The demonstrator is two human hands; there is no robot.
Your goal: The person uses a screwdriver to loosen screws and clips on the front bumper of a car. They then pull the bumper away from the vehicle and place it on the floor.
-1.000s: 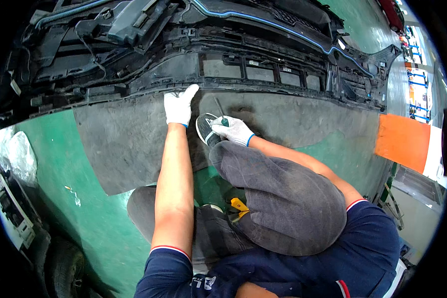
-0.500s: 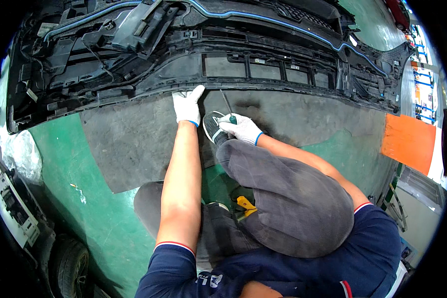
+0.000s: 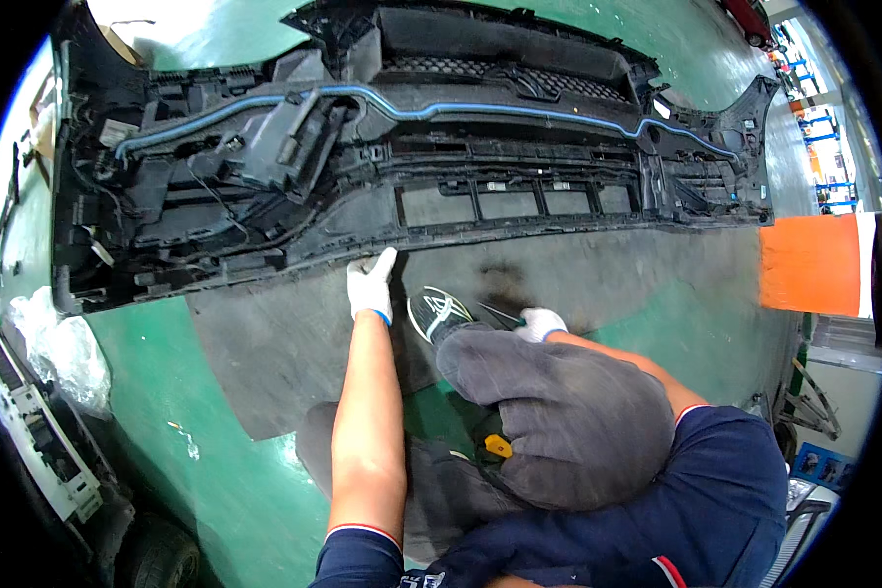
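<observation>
A large black car bumper [image 3: 314,220] lies inside-up across the far side, a blue strip [image 3: 421,111] running along it. My left hand [image 3: 370,286], in a white knit glove, is at its near edge, thumb toward the rim and the other fingers bent, their tips partly hidden. Right of my shoe [image 3: 439,312], my gloved right hand [image 3: 542,324] is closed round the dark green handle of a screwdriver [image 3: 500,314]. Its thin shaft points left, apart from the bumper. My raised knee [image 3: 559,412] hides part of the space near that hand.
A dark mat [image 3: 255,363] covers part of the green floor. Clear plastic wrapping [image 3: 64,348] lies at the left, near a white-and-black car part [image 3: 44,446] and a tyre [image 3: 162,559]. An orange panel [image 3: 815,265] stands right. A yellow object [image 3: 498,446] shows below my knee.
My right hand has drawn back from the bumper edge and to the right, and the screwdriver now tips left. My left hand stays at the rim. The whole view has shifted, showing more beyond the bumper.
</observation>
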